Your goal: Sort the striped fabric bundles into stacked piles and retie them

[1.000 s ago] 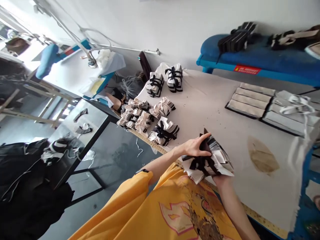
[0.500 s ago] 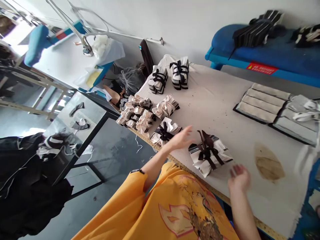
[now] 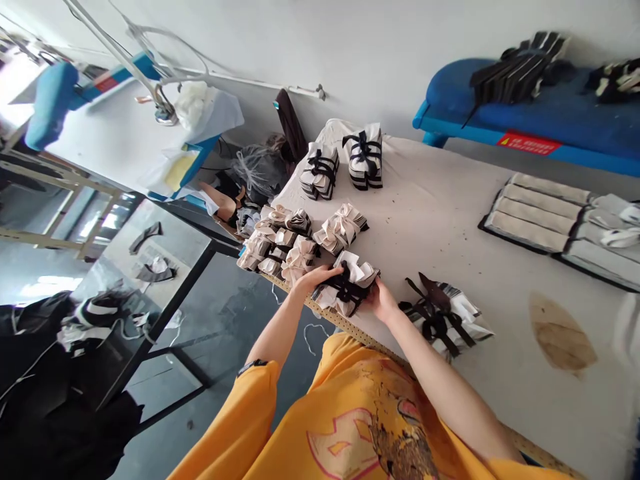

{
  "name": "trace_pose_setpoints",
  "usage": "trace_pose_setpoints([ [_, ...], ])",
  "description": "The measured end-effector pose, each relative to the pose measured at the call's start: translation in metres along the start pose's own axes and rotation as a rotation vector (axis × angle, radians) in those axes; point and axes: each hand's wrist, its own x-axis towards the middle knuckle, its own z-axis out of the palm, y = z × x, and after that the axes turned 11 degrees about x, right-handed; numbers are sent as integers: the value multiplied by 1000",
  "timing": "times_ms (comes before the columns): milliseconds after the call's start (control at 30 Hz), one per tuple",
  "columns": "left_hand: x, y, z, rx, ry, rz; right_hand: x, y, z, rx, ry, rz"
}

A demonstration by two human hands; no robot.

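Between my two hands is a bundle of white and dark fabric pieces (image 3: 349, 287) tied with a black strip, at the table's near edge. My left hand (image 3: 320, 275) grips its left end, thumb on top. At its right end my right hand (image 3: 383, 301) is closed round the side, fingers partly hidden. A second black-tied bundle (image 3: 445, 317) lies just right of my right forearm. Left of my hands sit several bundles tied with cream strips (image 3: 285, 240), one of them a little apart (image 3: 341, 229).
Two black-tied bundles (image 3: 363, 157) stand at the table's far left corner. Flat stacks of grey-beige pieces (image 3: 535, 207) lie at the right. A brown stain (image 3: 563, 333) marks the cloth cover. Behind is a blue padded board (image 3: 450, 87); a dark-framed glass table (image 3: 170, 267) stands left.
Both hands have come together on the black-tied bundle at the near edge. My right hand moved left, away from the other black-tied bundle; my left hand drew back slightly. The view shifted slightly.
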Motion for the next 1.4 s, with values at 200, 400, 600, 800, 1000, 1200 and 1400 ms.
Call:
trace_pose_setpoints([
  [200, -59, -13, 6, -118, -5, 198, -48, 16, -16, 41, -66, -245],
  [400, -133, -9, 13, -117, 73, 511, -114, -5, -40, -320, -329, -518],
  [600, -140, 11, -2, -15, 84, 555, -132, -32, -31, -470, -341, -631],
  [800, -138, 19, -8, -52, 77, 560, -131, -35, -21, -417, -333, -614],
  [1000, -119, 0, -10, -167, 31, 419, -109, -22, -11, -226, -314, -462],
  [1200, -52, -23, -20, -207, -41, 222, -60, 8, 6, 121, -47, -81],
  [1400, -6, -13, -2, 118, 54, 31, -13, 29, -1, 173, 94, -25],
])
